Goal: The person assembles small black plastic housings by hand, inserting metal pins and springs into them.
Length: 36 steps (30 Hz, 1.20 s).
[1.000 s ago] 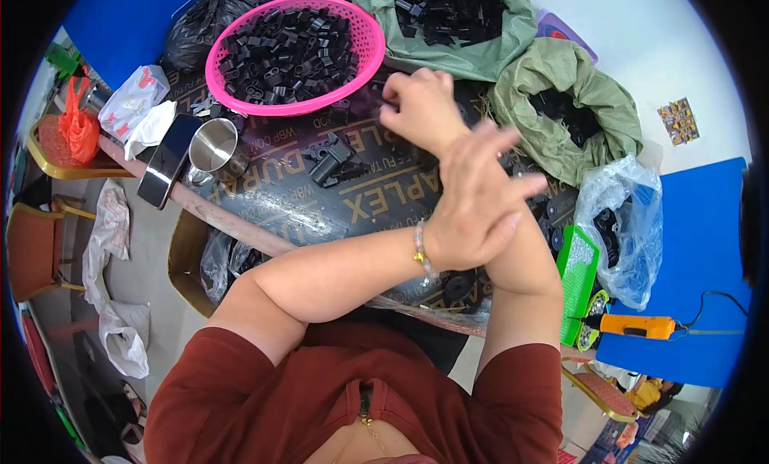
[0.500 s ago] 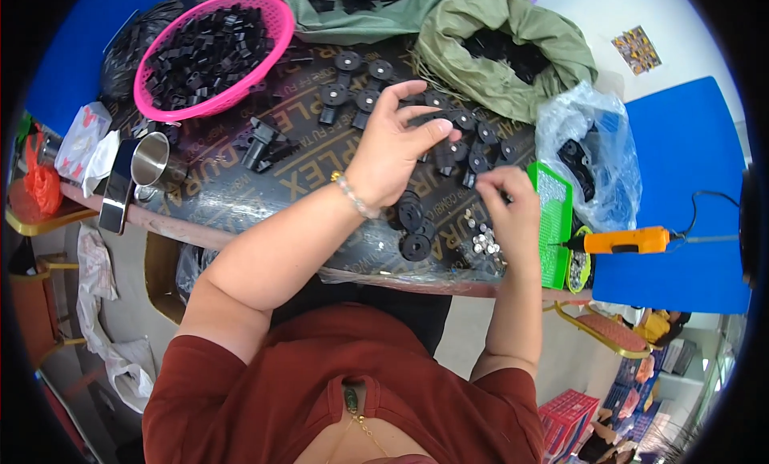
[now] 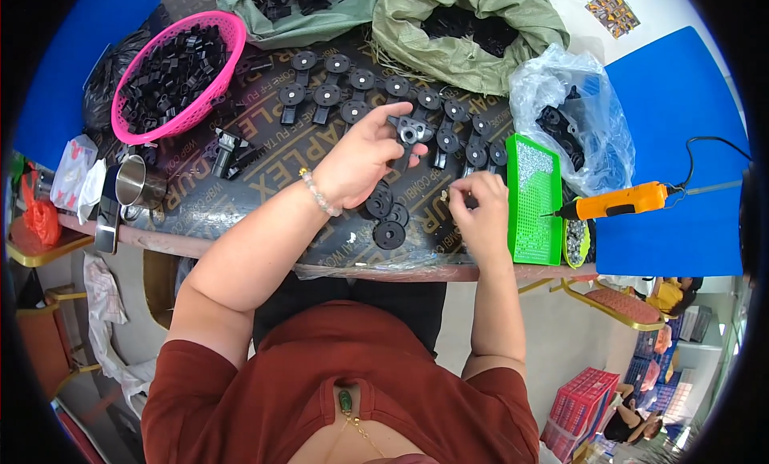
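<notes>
My left hand (image 3: 364, 155) holds up a black plastic part (image 3: 411, 131) with a round opening that has a silver-looking centre. Close by on the right, my right hand (image 3: 481, 207) is closed in a pinch above the table; a tiny pale piece (image 3: 444, 195) shows at its fingertips, too small to name. Beyond my hands lie rows of black assembled parts (image 3: 362, 79), round-headed with a pale dot in the middle. Below my left hand, several black discs (image 3: 389, 234) lie partly overlapping.
A pink basket (image 3: 240, 43) of black parts stands far left, near a metal cup (image 3: 132, 181). Green sacks (image 3: 384, 23) line the back. To the right are a green tray (image 3: 513, 244) of small metal pieces, a clear plastic bag (image 3: 617, 135) and an orange electric screwdriver (image 3: 621, 200).
The black part has come into plain view in my left hand as that hand turned. My right hand has moved closer to it. The whole view has shifted.
</notes>
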Motion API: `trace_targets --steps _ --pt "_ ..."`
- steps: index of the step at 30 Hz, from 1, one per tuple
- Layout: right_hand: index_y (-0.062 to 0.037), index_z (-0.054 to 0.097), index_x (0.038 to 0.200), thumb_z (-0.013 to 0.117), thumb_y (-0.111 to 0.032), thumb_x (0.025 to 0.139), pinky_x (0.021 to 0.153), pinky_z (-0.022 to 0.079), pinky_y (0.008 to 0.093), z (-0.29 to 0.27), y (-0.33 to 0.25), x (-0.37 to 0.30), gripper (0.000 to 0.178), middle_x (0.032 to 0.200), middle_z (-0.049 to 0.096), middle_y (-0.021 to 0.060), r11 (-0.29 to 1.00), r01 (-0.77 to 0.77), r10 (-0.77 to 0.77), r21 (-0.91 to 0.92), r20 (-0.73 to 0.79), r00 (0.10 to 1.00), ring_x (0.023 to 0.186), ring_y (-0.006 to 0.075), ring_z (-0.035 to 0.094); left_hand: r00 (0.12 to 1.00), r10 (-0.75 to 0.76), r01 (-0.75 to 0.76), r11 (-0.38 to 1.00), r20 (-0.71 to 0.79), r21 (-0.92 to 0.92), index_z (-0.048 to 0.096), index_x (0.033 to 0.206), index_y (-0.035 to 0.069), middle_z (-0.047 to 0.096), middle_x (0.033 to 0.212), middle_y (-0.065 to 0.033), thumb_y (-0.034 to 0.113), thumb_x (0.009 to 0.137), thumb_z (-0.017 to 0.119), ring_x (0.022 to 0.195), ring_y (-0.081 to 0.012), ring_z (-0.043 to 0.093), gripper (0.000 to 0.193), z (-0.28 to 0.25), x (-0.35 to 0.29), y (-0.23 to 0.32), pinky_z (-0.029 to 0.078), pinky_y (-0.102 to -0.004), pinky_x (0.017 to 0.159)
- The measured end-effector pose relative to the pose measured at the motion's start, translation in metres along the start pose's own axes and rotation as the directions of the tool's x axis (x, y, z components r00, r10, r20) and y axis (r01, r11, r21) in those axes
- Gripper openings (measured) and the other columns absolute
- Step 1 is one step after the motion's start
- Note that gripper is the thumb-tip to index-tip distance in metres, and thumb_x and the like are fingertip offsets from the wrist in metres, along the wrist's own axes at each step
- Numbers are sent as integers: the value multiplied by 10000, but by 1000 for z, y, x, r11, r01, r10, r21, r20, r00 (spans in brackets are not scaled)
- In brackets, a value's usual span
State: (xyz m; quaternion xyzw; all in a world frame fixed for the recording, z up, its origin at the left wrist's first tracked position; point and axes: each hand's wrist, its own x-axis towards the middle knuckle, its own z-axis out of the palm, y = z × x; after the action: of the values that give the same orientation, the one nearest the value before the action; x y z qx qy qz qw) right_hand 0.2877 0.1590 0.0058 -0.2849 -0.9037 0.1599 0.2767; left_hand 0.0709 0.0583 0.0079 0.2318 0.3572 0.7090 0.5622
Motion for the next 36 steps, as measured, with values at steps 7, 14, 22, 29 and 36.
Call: trace_targets --steps 7,14,22,29,36 --pt "-8 696 851 709 -84 845 860 473 372 2 -36 52 77 889 672 99 888 -59 58 456 17 998 923 261 616 992 -65 37 969 108 245 450 1476 3 652 1144 -76 -68 925 544 999 -139 667 564 -3 1 -2 541 -240 804" --pt "-33 736 890 737 -137 839 879 476 404 12 -40 65 116 954 671 103 973 17 -17 232 -1 1000 957 307 620 994 -60 38 974 89 225 472 1451 0 655 1109 -70 -70 922 544 947 -138 673 539 -10 6 -9 537 -233 779" --pt "-50 722 988 745 -47 826 862 491 425 -4 -32 40 164 972 663 122 979 161 -171 128 68 983 947 332 620 995 -80 78 996 -62 -36 543 1367 -6 695 1142 -162 68 1004 580 991 -234 716 372 -7 6 7 591 -354 863" --pt "-61 734 1086 783 -187 839 939 448 442 24 -34 -12 281 1010 652 115 994 33 -64 106 299 952 1017 336 600 992 -22 24 1000 -128 14 590 1307 -16 701 1094 -156 81 1002 613 949 -215 721 321 -8 9 8 587 -309 798" --pt "-77 730 993 760 -134 831 899 434 452 21 -20 -12 174 996 652 101 992 -68 87 -108 185 979 1021 317 603 993 9 0 997 -114 78 587 1307 -29 701 1091 -146 80 1008 609 922 -207 726 320 -8 9 8 587 -302 783"
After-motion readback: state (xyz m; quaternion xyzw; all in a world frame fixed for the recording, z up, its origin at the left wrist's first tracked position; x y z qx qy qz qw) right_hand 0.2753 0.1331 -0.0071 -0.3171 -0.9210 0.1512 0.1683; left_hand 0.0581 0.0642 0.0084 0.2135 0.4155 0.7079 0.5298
